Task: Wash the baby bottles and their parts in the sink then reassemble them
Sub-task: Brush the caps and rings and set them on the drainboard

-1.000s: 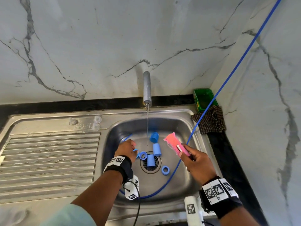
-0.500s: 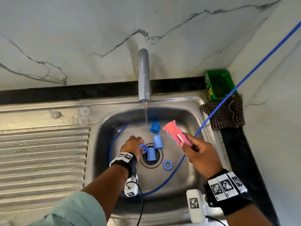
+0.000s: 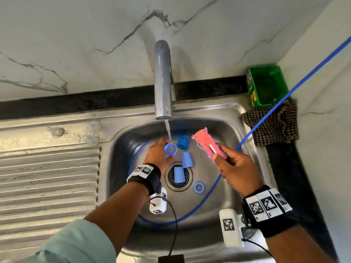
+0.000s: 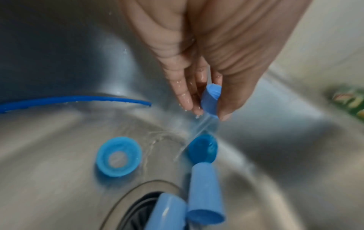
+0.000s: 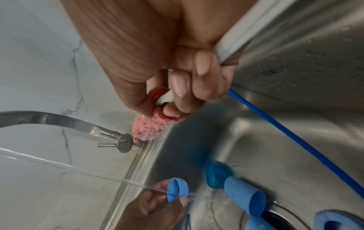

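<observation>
Head view: a steel sink [image 3: 117, 149] with a tap [image 3: 163, 80] at 12 o'clock running a thin stream of water [image 3: 167, 130]. The left hand [image 3: 158, 155] pinches a blue ring [image 3: 170, 149] between thumb and fingertips, directly in the stream. The right hand [image 3: 237, 168], at 3 o'clock of the drain [image 3: 179, 176], has its fingers curled round a pink bottle brush [image 3: 207, 144] whose head points toward 11 o'clock. Loose on the basin floor: a dark blue ribbed cap [image 3: 183, 142] near the back wall, two light blue tapered caps [image 3: 187, 159] — one beside the drain, one lying over it — and a second blue ring [image 3: 198, 187] at 4 o'clock of the drain. A blue cable [image 3: 266, 118] loops through the basin; a green box [image 3: 267, 86] and a checked cloth [image 3: 273, 126] sit at 2 o'clock. Left wrist view: wet fingers [image 4: 184, 93] and thumb hold the ring [image 4: 210, 99] edge-on, water running off below it; another ring [image 4: 119, 156] lies flat at 8 o'clock, and the dark cap [image 4: 204, 148] touches a tapered cap [image 4: 205, 193] at 6 o'clock. Right wrist view: fingers [image 5: 197, 80] and thumb close tightly on the brush [image 5: 151, 126] and its white stem; at 6 o'clock the left hand [image 5: 153, 208] holds the ring [image 5: 177, 189] in the stream — dark cap [image 5: 215, 176] and tapered cap [image 5: 244, 193] lie just beside it.
</observation>
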Demonstrator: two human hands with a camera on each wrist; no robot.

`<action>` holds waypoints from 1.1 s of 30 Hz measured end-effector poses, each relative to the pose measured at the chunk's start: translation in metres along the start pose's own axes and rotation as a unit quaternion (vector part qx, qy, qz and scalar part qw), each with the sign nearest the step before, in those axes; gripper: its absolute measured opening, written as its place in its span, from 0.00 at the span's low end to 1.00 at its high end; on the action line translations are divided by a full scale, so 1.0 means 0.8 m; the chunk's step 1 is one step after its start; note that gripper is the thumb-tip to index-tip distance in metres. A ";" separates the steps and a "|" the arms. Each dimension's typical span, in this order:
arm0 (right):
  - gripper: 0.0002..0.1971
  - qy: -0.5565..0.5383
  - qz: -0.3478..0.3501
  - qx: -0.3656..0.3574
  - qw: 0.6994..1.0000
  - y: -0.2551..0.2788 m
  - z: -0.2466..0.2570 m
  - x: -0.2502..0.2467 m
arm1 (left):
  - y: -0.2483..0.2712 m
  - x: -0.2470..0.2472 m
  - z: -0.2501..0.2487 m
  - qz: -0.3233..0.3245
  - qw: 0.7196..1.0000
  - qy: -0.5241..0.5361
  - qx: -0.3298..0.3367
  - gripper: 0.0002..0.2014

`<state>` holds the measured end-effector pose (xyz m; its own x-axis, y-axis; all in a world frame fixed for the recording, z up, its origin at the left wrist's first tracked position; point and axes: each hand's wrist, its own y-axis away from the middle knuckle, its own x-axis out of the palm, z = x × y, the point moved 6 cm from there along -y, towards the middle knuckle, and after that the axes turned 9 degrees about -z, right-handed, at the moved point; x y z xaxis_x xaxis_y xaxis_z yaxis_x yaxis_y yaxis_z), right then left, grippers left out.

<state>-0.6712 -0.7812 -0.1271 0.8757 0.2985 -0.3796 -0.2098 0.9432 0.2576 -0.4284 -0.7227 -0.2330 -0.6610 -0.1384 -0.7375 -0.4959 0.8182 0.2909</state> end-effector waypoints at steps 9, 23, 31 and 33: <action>0.26 -0.009 -0.016 -0.062 0.998 0.041 0.049 -0.026 | 0.058 -0.098 -0.071 -0.091 0.977 0.193 0.019 0.21; 0.24 -0.018 0.005 -0.112 0.994 0.130 0.087 -0.014 | 0.184 -0.166 -0.109 -0.072 0.931 0.330 0.138 0.30; 0.25 -0.012 0.076 -0.176 0.981 0.168 0.118 0.001 | 0.219 -0.178 -0.126 -0.053 0.909 0.350 0.219 0.28; 0.27 -0.034 0.071 -0.174 0.982 0.173 0.123 0.001 | 0.224 -0.183 -0.128 -0.052 0.906 0.350 0.231 0.28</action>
<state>-0.6564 -0.6647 -0.0046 0.8510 0.4320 -0.2986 -0.4580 0.8888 -0.0195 -0.4784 -0.6132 -0.0105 -0.8998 -0.4158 -0.1323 -0.3937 0.9044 -0.1645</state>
